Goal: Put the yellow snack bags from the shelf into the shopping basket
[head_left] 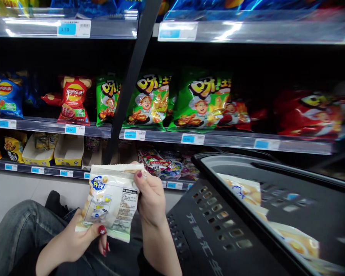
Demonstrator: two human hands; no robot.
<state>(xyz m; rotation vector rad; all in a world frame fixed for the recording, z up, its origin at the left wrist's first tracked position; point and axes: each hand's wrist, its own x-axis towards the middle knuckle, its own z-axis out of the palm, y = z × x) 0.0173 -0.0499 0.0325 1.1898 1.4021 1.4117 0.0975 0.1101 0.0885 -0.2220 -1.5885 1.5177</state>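
Note:
Between my two hands is a small white and pale yellow snack bag [112, 203], its printed back turned toward me. My left hand [77, 237] is closed on the bag's lower left corner, thumb on the front. At the upper right corner, my right hand [151, 195] grips the bag with its thumb over the top seal. The fingers behind the bag are hidden. To the right stands a dark grey shopping basket [184, 230], tilted in view, with several pale yellow packs [299, 239] inside.
Ahead, a shelf [232, 140] holds green chip bags [202, 99], a red chip bag [74, 100] and a blue chip bag [9, 97]. Below are yellow open boxes [69, 151] and colourful packets [161, 163]. A dark post [132, 76] divides the shelves. My bent knee [20, 226] is at lower left.

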